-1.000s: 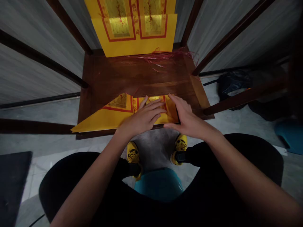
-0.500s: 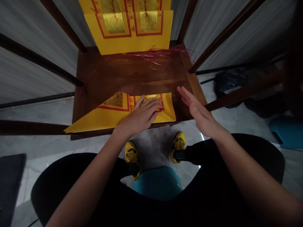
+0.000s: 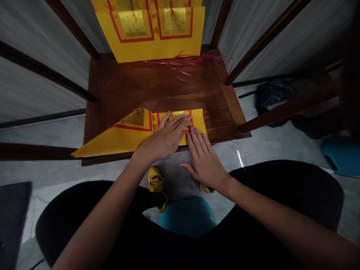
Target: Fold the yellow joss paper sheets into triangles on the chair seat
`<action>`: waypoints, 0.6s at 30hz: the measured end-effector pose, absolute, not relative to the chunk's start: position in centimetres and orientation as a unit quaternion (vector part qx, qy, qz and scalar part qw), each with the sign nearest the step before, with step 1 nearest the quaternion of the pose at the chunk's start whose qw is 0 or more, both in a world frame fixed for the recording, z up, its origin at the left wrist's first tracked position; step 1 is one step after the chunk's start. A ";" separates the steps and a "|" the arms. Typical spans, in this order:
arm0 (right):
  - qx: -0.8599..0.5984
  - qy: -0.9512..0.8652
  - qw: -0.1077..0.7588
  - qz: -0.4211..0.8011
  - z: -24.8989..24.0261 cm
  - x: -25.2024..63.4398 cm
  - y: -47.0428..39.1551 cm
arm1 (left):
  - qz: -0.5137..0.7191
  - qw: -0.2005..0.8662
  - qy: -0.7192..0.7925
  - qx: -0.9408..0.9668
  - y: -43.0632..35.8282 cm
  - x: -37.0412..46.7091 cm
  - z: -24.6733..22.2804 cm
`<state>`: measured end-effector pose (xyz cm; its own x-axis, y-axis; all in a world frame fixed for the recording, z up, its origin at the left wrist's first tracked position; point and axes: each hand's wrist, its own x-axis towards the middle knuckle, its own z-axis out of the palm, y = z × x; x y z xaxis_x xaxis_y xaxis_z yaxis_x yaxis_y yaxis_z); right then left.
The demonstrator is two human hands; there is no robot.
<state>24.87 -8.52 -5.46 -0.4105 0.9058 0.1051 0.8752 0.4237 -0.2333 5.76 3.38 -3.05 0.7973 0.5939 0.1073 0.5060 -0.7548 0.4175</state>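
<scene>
A yellow sheet of joss paper (image 3: 123,138) with red borders and gold panels lies at the near edge of the wooden chair seat (image 3: 157,84). Its left side runs out to a folded point. Resting flat on the printed middle is my left hand (image 3: 167,137), fingers stretched out and a little apart. My right hand (image 3: 204,159) lies on the paper's right part, fingers extended and thumb held away, its fingertips close to those of the left. Part of the sheet is hidden beneath both hands.
More yellow joss paper (image 3: 160,47) stands at the back of the seat, beside loose pink-red strings (image 3: 182,63). Dark wooden posts (image 3: 247,52) rise around the seat. Below me is a teal stool (image 3: 187,217); a black bag (image 3: 272,97) sits on the floor at right.
My right hand has come down and left from above the seat's right side onto the paper, turning palm-down. The left hand stays in place on the sheet.
</scene>
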 end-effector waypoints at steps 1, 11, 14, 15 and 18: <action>-0.532 -0.836 0.110 0.070 -5.6 24.8 -8.5 | 0.114 0.177 0.294 0.932 3.2 5.8 -3.1; -0.559 -0.818 0.109 0.081 -5.6 24.1 -8.5 | 0.052 0.110 0.357 0.926 1.4 6.9 -2.5; -0.553 -0.821 0.104 0.097 -4.2 24.7 -8.5 | 0.047 0.107 0.409 0.905 1.0 7.2 -2.3; -0.555 -0.819 0.104 0.104 -3.7 25.0 -8.7 | 0.048 0.106 0.420 0.900 0.9 7.3 -2.3; -0.580 -0.799 0.107 0.120 -2.3 25.9 -9.4 | 0.067 0.108 0.442 0.888 0.8 7.5 -2.7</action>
<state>25.85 -9.41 -2.26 -0.3050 0.9518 0.0330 0.9005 0.2995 -0.3154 7.48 0.78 -2.65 0.6001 0.7996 0.0241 0.7705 -0.5859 0.2511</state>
